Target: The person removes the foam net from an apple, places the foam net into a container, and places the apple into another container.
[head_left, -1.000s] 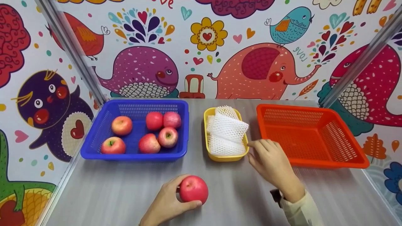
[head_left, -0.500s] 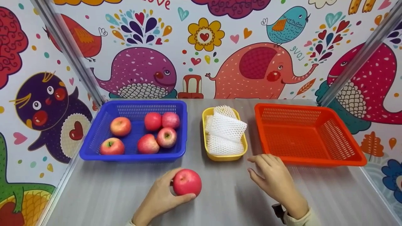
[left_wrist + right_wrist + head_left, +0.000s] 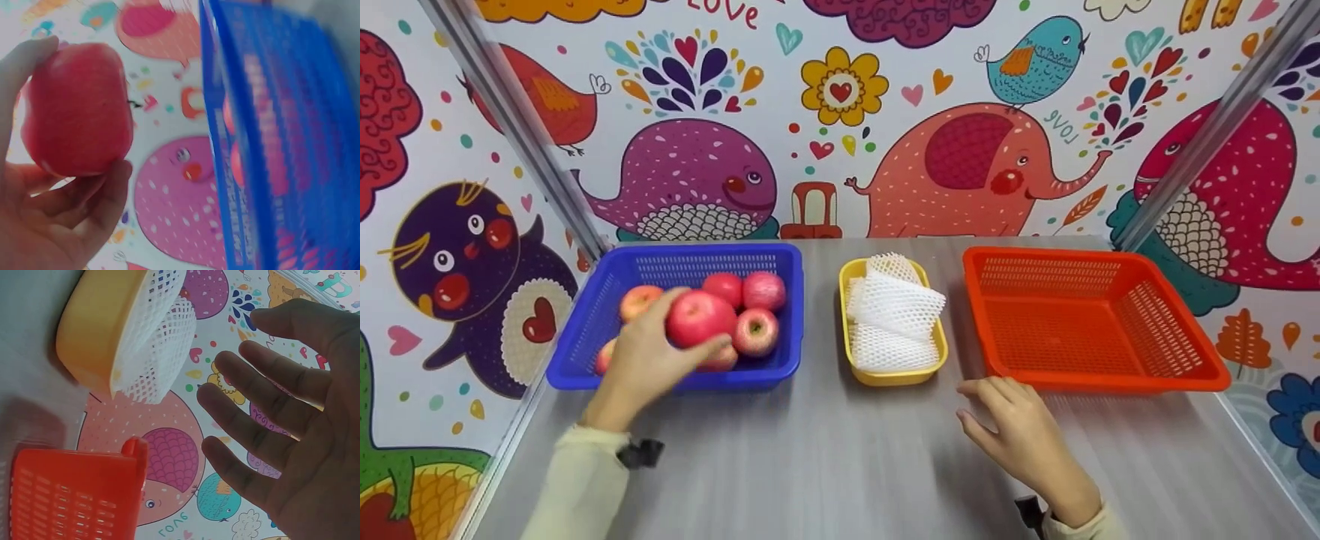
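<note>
My left hand [image 3: 649,356] grips a red apple [image 3: 701,319] between thumb and fingers, over the blue basket [image 3: 765,381] in the head view. In the left wrist view the held apple [image 3: 79,109] shows its dark stem, with the basket's wall [image 3: 292,112] to the right. Several other apples [image 3: 756,332] lie in that basket, some partly hidden behind the hand. My right hand [image 3: 1012,427] hovers over the table by the near left corner of the orange basket [image 3: 1110,384]. Its fingers [image 3: 259,422] are spread and relaxed, holding nothing.
Between the two baskets stands a small yellow basket [image 3: 896,376] heaped with white foam net sleeves [image 3: 896,315]. The orange basket has nothing in it. Printed wall panels [image 3: 825,135] close off the grey table [image 3: 840,465] at the back and sides.
My left hand has carried the apple from the front of the table up and left, over the blue basket. The right hand has drawn back from the yellow basket, slightly toward me.
</note>
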Available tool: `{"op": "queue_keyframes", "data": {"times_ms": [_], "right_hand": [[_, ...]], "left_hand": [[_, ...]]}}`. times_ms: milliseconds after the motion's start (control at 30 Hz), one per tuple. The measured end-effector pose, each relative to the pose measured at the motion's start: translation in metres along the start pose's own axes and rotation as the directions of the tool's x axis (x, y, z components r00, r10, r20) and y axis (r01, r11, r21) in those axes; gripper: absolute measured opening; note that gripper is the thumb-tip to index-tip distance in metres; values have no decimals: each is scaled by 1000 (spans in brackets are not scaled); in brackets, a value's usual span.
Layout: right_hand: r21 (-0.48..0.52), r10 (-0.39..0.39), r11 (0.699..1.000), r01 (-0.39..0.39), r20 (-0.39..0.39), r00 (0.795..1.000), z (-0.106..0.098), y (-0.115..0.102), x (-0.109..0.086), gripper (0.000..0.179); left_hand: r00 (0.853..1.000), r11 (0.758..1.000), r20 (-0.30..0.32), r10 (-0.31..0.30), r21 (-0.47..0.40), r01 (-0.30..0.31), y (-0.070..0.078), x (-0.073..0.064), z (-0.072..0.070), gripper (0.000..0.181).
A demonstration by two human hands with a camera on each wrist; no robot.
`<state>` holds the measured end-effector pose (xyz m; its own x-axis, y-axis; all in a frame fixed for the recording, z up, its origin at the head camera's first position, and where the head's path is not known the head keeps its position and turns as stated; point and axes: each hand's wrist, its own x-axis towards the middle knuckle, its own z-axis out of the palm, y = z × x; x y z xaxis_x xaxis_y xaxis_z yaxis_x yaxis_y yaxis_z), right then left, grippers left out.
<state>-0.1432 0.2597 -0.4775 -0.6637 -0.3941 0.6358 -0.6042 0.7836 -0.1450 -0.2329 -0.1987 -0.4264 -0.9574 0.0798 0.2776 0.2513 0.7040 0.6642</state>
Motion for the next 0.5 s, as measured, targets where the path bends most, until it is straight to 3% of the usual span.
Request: {"op": "queue_keyframes", "data": {"times_ms": [133, 267, 500], "right_hand": [[4, 18, 1000, -18, 21, 1000, 0, 2, -4, 31], [7, 43, 999, -43, 21, 999, -1, 3, -8, 31], [16, 69, 997, -70, 43, 997, -1, 1, -13, 28]], "left_hand": [[999, 996, 20, -39, 75, 38, -20, 33, -9, 87], [991, 988, 107, -76, 142, 61, -40, 58, -7, 86], [954, 945, 256, -154, 322, 66, -63, 76, 10, 97]]}}
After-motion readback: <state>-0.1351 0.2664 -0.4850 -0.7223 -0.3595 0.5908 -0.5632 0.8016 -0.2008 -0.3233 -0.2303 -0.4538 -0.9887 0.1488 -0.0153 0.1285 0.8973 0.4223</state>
